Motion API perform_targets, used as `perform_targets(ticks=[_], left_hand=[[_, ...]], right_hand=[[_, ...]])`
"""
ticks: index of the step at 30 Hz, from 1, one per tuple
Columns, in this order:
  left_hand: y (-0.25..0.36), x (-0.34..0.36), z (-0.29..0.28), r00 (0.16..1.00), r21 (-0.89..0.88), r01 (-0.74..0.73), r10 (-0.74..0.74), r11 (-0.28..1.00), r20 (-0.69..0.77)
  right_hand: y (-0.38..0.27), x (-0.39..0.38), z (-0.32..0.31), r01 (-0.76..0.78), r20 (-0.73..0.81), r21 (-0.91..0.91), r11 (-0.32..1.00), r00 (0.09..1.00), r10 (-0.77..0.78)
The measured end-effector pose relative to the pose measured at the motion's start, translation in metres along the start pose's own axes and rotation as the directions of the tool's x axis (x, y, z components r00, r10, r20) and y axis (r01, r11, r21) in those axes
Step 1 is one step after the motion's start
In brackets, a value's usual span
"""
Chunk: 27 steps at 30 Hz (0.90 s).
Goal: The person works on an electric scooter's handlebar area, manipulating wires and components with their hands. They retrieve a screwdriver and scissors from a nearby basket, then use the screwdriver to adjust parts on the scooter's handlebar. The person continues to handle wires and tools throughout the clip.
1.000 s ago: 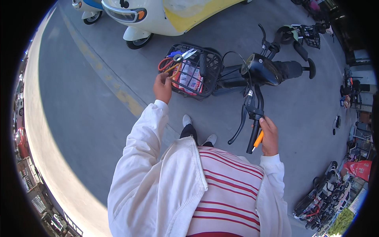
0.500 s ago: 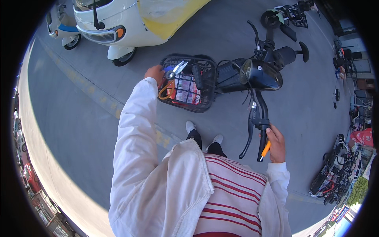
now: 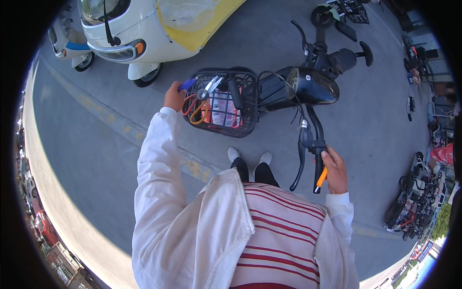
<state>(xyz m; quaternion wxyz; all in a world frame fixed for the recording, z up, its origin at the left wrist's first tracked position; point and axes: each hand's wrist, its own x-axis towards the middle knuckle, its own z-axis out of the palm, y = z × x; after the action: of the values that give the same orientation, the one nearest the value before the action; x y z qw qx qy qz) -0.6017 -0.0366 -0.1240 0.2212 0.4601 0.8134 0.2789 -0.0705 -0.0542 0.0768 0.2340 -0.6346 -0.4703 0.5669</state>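
Left hand [image 3: 174, 96] was closed on a blue-handled tool [image 3: 187, 85] at the basket [image 3: 240, 130] rim beside the scissors [image 3: 202, 98], right hand [image 3: 333, 169] gripped an orange-handled tool [image 3: 321, 177] against the handlebar grip [image 3: 318, 166]; both looked light, rigid, best held by handles.

Orange-handled scissors [image 3: 202, 98] are seen at eleven o'clock, blades open, over the black wire basket [image 3: 240, 103]; a black handlebar [image 3: 315, 156] lies at three o'clock.

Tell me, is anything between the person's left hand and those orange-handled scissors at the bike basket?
Nothing visible. The left hand is at the outer rim of the black wire basket, holding something blue, and the orange-handled scissors lie right beside it at the rim. The right hand grips the handlebar grip, well away.
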Motion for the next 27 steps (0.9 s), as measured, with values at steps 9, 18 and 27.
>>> perform_targets(ticks=[9, 18, 27], left_hand=[[0.153, -0.116, -0.044, 0.975, -0.753, 0.087, 0.101, 0.652, 0.200], [0.259, -0.201, -0.012, 0.780, -0.524, -0.247, 0.489, 0.815, 0.392], [0.302, -0.228, 0.027, 0.770, -0.179, -0.539, 0.568, 0.823, 0.293]], right_hand=[[0.004, 0.003, -0.012, 0.024, 0.077, -0.009, 1.000, 0.997, -0.023], [0.015, 0.011, -0.019, 0.081, 0.108, -0.043, 0.996, 0.991, -0.076], [0.025, 0.014, -0.023, 0.143, 0.130, 0.013, 0.990, 0.981, -0.144]])
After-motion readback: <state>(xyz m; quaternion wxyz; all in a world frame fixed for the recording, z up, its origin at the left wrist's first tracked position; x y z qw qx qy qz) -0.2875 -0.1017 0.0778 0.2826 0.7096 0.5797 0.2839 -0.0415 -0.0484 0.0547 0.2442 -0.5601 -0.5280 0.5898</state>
